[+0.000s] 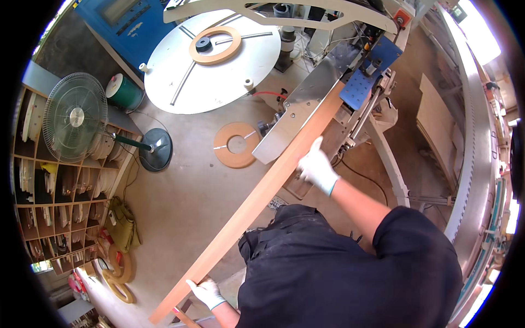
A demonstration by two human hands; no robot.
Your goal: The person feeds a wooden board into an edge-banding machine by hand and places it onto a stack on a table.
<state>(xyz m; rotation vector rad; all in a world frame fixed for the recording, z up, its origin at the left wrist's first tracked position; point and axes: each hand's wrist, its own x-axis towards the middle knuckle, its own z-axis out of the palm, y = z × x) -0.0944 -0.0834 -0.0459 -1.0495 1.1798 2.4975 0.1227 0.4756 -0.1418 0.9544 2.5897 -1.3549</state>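
A long, narrow wooden board [246,215] runs diagonally from the lower left up to an edge-banding machine. Its far end lies along the machine's metal guide plate [302,117], close to a blue perforated plate [358,87]. My left hand [206,292], in a white glove, grips the board near its lower end, thumb on top and fingers mostly hidden beneath. Farther up, my gloved right hand [318,168] holds the board's right edge close to the machine, with one digit stretched over the top face. The fingers under that edge are partly hidden.
A large white round turntable [229,82] carries a roll of brown edge strip [236,34]. Another roll [237,145] lies on the floor below. On the left stand a fan [76,116] and compartment shelves [46,210]. Boards [436,131] lean at the right.
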